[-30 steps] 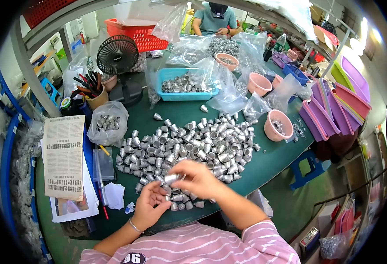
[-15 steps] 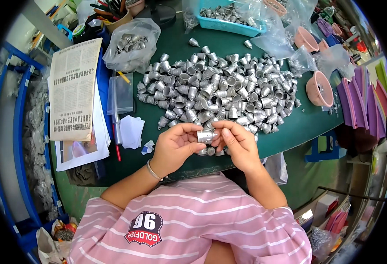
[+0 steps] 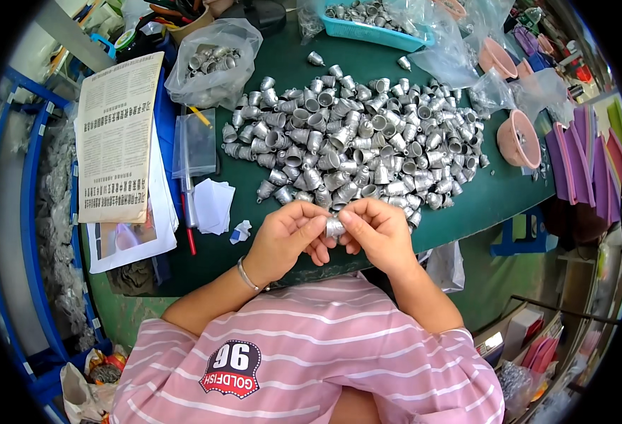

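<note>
A small silver metal bell [image 3: 335, 227] sits between my two hands just past the near edge of the table. My left hand [image 3: 284, 237] pinches it from the left with thumb and fingers. From the other side, the thumb and fingers of my right hand [image 3: 383, 237] close on the same bell and hide part of it. Right beyond my fingertips spreads a wide heap of similar silver bells [image 3: 353, 138], lying at all angles. Several show their hollow mouths, others their small top loops.
The green tabletop [image 3: 254, 233] bears a plastic bag of bells [image 3: 212, 85], a turquoise basket [image 3: 374, 39] and a pink bowl [image 3: 517, 139]. A newspaper [image 3: 118, 141], white paper slips [image 3: 213, 205] and a red pen [image 3: 189, 233] lie left. Purple folders [image 3: 562, 162] stand right.
The bell has been turned between my fingers and brought slightly nearer to me. Both hands now cover more of it, with my right thumb pressed over its side.
</note>
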The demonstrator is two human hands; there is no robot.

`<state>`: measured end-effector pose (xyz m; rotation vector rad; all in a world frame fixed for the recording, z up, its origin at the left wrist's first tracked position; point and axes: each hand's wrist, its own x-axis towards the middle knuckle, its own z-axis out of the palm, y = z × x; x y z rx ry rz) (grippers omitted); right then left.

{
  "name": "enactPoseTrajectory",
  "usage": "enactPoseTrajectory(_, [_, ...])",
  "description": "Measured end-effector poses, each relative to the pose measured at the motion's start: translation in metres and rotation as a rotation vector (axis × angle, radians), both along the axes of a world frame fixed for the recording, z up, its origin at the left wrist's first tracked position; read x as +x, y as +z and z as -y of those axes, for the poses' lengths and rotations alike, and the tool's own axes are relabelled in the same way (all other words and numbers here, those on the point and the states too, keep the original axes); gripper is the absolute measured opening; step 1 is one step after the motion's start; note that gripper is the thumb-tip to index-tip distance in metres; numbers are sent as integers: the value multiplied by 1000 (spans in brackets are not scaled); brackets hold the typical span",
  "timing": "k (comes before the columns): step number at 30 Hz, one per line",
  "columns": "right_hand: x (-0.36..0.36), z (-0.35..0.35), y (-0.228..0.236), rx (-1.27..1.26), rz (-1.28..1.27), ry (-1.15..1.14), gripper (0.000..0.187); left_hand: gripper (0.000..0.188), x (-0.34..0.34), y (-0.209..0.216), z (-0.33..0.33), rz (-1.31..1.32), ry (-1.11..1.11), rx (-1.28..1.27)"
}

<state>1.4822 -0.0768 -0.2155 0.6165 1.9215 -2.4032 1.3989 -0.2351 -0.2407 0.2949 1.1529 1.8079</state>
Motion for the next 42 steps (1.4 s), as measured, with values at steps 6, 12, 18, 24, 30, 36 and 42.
enactPoseTrajectory(6, [3,1,-10,249,-219,21,15,24,2,-1,1,-52,-3,-45])
enactPoseTrajectory(12, [7,-3,-11,359,-181,116,23,34,4,-4,2,-265,81,124])
enactPoseTrajectory(18, [7,-1,-12,495,-413,52,23,36,8,-5,3,-285,106,126])
enactPoseTrajectory(24, [9,-3,-16,463,-484,71,24,36,9,-5,3,-530,152,121])
enactPoseTrajectory(30, [16,-2,-25,432,-470,113,24,32,9,6,5,-968,106,-26])
enactPoseTrajectory(36, [20,7,-24,509,-541,-11,20,30,8,13,3,-1149,94,-34])
enactPoseTrajectory(42, [10,-7,-19,969,-600,-7,19,32,13,5,5,-9,217,156])
